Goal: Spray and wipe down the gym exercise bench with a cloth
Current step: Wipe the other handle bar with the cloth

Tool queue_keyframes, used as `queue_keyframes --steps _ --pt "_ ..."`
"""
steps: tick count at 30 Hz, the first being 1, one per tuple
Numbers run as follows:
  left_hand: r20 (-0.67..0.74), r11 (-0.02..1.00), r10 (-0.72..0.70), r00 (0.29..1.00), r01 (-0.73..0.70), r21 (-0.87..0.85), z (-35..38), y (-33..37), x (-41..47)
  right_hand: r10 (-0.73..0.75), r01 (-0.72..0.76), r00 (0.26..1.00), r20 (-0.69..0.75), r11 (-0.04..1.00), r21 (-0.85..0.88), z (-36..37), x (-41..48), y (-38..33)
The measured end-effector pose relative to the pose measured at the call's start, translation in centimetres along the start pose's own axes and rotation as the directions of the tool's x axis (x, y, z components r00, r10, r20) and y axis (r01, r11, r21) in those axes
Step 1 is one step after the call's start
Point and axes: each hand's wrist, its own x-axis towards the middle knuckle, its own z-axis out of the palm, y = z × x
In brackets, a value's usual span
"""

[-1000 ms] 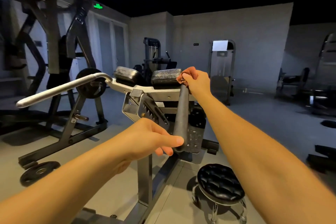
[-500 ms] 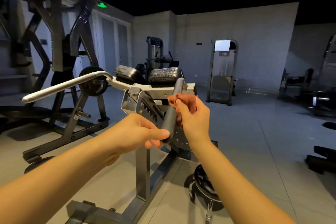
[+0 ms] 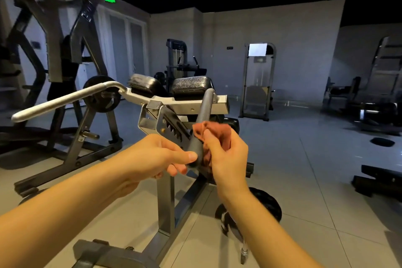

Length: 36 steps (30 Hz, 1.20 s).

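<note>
**Inspector:** Status of the cloth [image 3: 217,131]?

**Assistant:** Rust-red, crumpled, bunched in the right hand [image 3: 227,156], whose grip is closed round it, pressed to the lower end of the grey handle bar [image 3: 204,113] of the bench [image 3: 195,106]. Judged soft, light, compliant; best held bunched in the palm.

**Inspector:** And the bar?

**Assistant:** Matte, tubular, rigid, likely grippy rather than slick. The left hand [image 3: 155,156] pinches its near tip, thumb on top; that grip is closed on the bar. The black pads [image 3: 191,86] look glossy, textured.
</note>
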Motion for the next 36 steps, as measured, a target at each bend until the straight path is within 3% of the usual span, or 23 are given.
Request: queue_keyframes --steps 3,6,9,17,20,23,25,28,33,36 --pt "0.028 1.0 0.005 1.0 -0.005 -0.001 -0.3 -0.2 0.4 0.043 -0.046 0.999 -0.029 0.99 -0.136 0.5 7.7 1.8" --pt "0.082 1.0 -0.005 0.997 0.006 -0.012 -0.6 -0.3 0.9 0.07 -0.089 0.996 -0.062 0.915 -0.394 0.2 15.6 3.3" --pt "0.144 0.999 -0.028 0.989 0.03 -0.014 -1.2 -0.3 1.4 0.079 -0.081 0.997 -0.025 0.863 -0.499 0.2 18.5 3.2" --pt "0.291 0.987 -0.108 0.951 0.137 -0.083 -1.9 0.4 2.2 0.297 -0.269 0.952 0.07 0.926 -0.265 -0.5 1.3 -3.9" --pt "0.298 0.979 -0.139 0.944 0.177 -0.105 -1.9 0.9 2.2 0.445 -0.452 0.892 -0.081 0.879 -0.15 -0.2 3.9 -4.5" --pt "0.286 0.968 -0.198 0.937 0.233 -0.094 -2.0 1.4 2.1 0.628 -0.62 0.703 -0.333 0.771 0.147 0.8 10.6 -2.0" --pt "0.286 0.954 -0.25 0.925 0.285 -0.089 -2.0 1.5 2.1 0.74 -0.676 0.601 -0.303 0.672 0.302 1.2 12.8 -0.7" --pt "0.288 0.925 -0.334 0.897 0.371 -0.084 -2.1 2.0 2.1 0.813 -0.768 0.546 -0.203 0.582 0.266 1.2 11.6 -2.0" --pt "0.254 0.881 -0.432 0.865 0.466 -0.089 -2.2 3.3 1.8 0.836 -0.84 0.506 -0.209 0.533 0.097 0.3 6.1 -5.1" --pt "0.257 0.854 -0.475 0.842 0.511 -0.098 -2.3 3.9 1.5 0.913 -0.921 0.388 -0.124 0.39 -0.006 -0.6 2.8 -7.6"
